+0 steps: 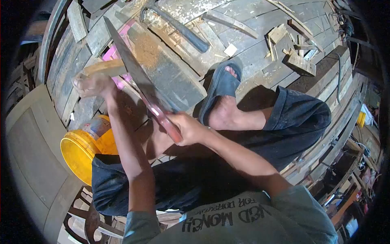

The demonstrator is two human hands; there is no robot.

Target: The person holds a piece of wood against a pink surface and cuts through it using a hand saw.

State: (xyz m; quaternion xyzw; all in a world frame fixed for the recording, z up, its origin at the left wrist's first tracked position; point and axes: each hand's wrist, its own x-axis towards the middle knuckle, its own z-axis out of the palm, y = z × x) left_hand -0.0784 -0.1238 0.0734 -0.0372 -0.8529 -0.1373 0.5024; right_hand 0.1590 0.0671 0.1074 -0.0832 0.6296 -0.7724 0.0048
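Observation:
A hand saw (132, 67) with a reddish handle lies across the view, its blade pointing to the upper left. My right hand (187, 129) is closed round the handle. At the left, my left hand (94, 84) grips the end of a short wooden piece (106, 68). The saw blade crosses at the right end of this piece; whether it touches the wood I cannot tell. Beneath and beside the blade is a thick wooden board (170, 81) with sawdust on its upper part. Something pink (126, 34) shows behind the blade.
A hammer (178, 28) lies beyond the board. Wood offcuts (300, 65) are scattered at the upper right. A yellow bucket (77, 150) lies tipped near my left forearm. My sandalled foot (223, 93) rests right of the board. Stacked planks (337, 110) stand at the right.

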